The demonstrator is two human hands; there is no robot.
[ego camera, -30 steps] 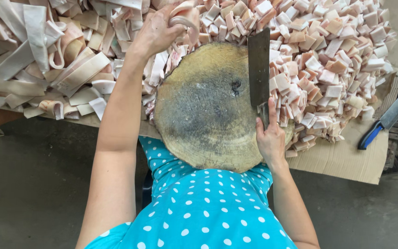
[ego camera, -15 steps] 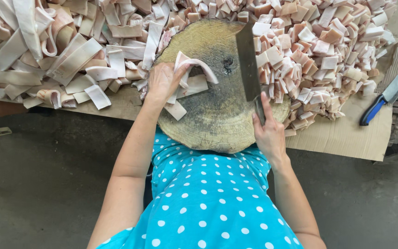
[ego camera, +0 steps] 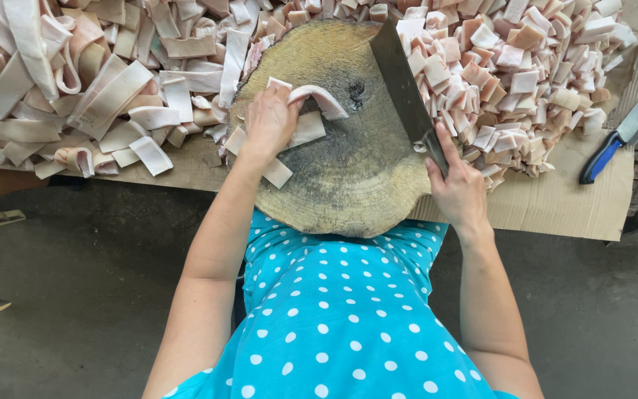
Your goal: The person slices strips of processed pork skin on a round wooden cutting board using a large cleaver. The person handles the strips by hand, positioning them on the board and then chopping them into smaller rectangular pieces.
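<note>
Head view, left hand (ego camera: 269,122) pinning strips (ego camera: 311,118), cleaver (ego camera: 406,92) raised

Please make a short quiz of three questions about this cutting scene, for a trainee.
1. True or false: the right hand holds the cleaver over the round wooden block.
2. What does the left hand press on the block?
A. long pale strips
B. a blue-handled knife
C. a sheet of cardboard
3. Fill in: the small cut pieces are piled on the person's ___ side.

Key:
1. True.
2. A.
3. Right. The spare knife with the blue handle also lies there, on the cardboard.
</note>
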